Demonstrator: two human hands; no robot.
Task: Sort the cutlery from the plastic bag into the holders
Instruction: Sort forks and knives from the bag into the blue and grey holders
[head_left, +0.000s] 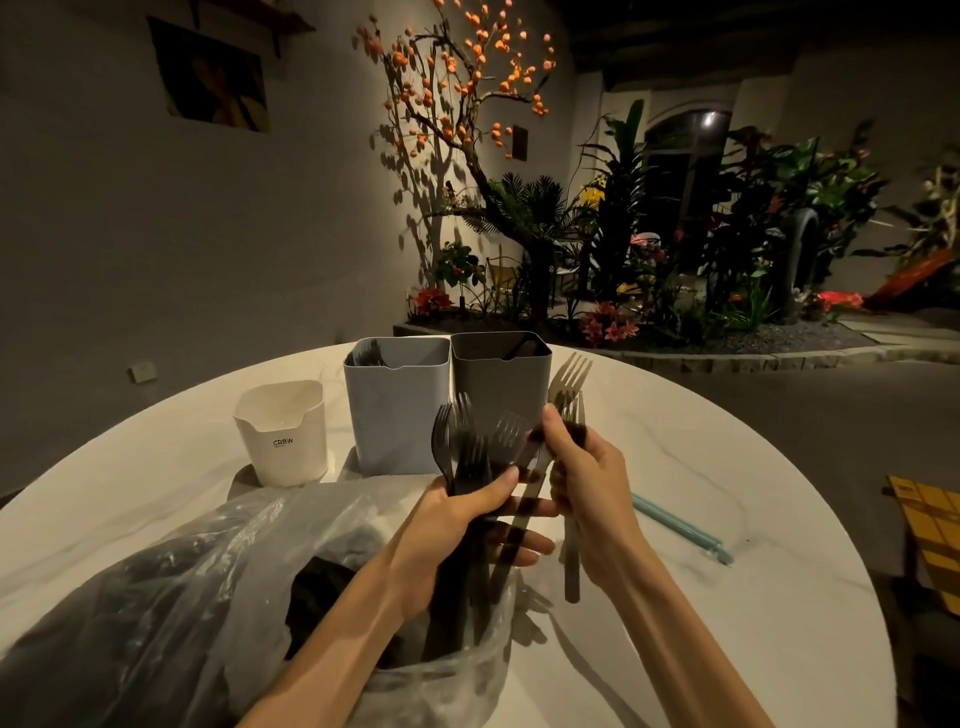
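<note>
Dim garden behind, white table (675, 467) below us: our left hand (457, 530) grips a fork bunch (467, 447) above the bag (208, 597), tines up, while our right hand (587, 478) pinches forks (570, 384) aside, probably for the holders (447, 400) just beyond.

The counter (675, 467) looks like smooth, shiny white marble. The bag (182, 571) is thin, crinkly, see-through plastic.

You see dark forks (467, 457) upright, tines up | clear plastic bag (156, 597) crumpled, front left | white holder (283, 436), blue-grey holder (397, 410), dark grey holder (501, 384) upright behind
</note>
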